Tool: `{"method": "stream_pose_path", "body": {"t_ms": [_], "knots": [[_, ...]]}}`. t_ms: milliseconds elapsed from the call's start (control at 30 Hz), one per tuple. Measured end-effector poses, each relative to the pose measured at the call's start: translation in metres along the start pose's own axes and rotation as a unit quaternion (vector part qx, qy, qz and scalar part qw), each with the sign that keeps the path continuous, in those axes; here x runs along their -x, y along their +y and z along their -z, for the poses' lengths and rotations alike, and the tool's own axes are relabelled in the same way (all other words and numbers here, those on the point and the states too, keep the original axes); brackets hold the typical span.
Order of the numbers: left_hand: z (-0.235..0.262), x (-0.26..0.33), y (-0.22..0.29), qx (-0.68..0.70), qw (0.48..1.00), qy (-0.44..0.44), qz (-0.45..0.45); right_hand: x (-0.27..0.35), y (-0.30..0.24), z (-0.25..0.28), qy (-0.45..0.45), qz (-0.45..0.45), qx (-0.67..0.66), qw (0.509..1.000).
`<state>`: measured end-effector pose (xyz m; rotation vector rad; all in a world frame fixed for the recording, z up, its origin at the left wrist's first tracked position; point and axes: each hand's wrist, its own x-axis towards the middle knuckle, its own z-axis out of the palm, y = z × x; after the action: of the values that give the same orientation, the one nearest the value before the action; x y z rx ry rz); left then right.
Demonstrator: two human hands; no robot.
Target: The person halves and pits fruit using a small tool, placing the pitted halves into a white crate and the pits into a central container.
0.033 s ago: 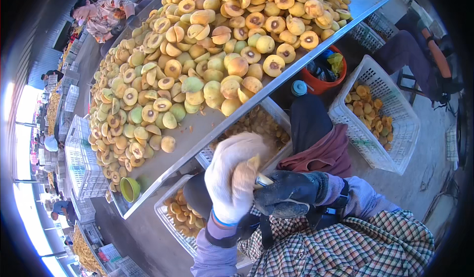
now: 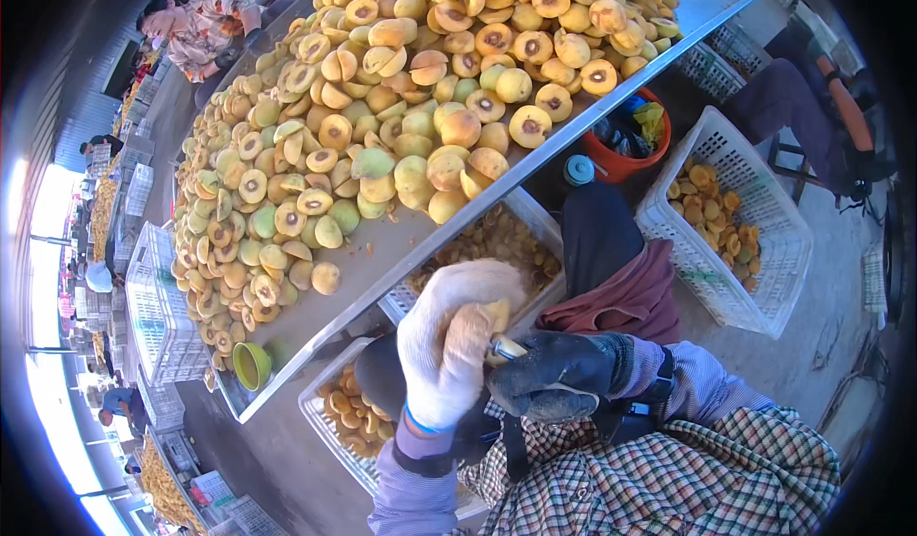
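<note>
My left hand (image 2: 449,331), in a white glove, is curled round a yellow peach half (image 2: 498,314), most of which the fingers hide. Close against it, my right hand (image 2: 554,374) wears a black glove dusted with pale residue. It grips a small pitting tool (image 2: 509,348) with a shiny metal end that meets the fruit; its handle is hidden in the fist. Both hands are over my lap, in front of the metal table edge. A large heap of halved peaches (image 2: 401,135), many with brown pits showing, covers much of the table.
Below the table edge is a crate of fruit pieces (image 2: 492,249). White crates (image 2: 712,297) (image 2: 320,407) with peach halves stand at right and lower left. A green bowl (image 2: 252,367) lies at the table corner. An orange bucket (image 2: 626,159) and blue-lidded bottle (image 2: 578,170) are near my knee. Other people sit nearby.
My left hand has turned slightly and its fingers shifted, so more of the yellow peach half shows. My right hand and the tool have barely moved.
</note>
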<state>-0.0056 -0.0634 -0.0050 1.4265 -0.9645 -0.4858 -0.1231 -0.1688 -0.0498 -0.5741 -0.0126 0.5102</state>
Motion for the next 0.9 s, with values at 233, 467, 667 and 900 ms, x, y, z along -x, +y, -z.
{"method": "stream_pose_path", "body": {"t_ms": [233,467,667,900], "knots": [[0.005,-0.006,-0.005,0.047,0.992,-0.068,-0.099,0.008,0.018,0.004,-0.064,-0.088,-0.297,0.949],[-0.011,0.018,0.010,0.210,0.961,0.097,0.150,0.006,0.003,-0.018,0.043,-0.100,-0.213,0.971],[-0.019,0.012,-0.010,0.586,0.773,0.154,0.190,0.006,-0.005,-0.034,0.060,-0.037,-0.158,0.985],[0.072,0.075,-0.038,0.065,0.851,0.490,0.175,-0.003,0.004,0.013,0.008,0.002,-0.052,0.999]]}}
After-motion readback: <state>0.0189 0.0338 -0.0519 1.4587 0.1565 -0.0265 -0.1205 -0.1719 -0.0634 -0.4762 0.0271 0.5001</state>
